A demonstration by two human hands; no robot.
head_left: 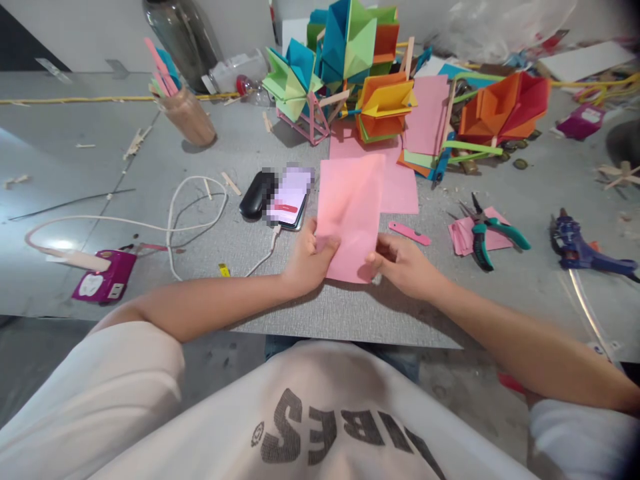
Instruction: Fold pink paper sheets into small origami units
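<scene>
A pink paper sheet is held above the grey table by both hands, its surface slightly bent. My left hand grips the lower left edge, thumb on top and the other fingers partly hidden. At the lower right edge, my right hand pinches the same sheet between thumb and fingers. Larger pink paper lies flat behind it. A pink cutter rests just beyond my right hand. The phone, with a cable plugged in, lies beyond my left hand next to a black case.
Folded paper shapes stand at the back, with an orange one at the right. Pliers and a blue glue gun lie to the right. A stick-filled cup, white cable and purple adapter are left.
</scene>
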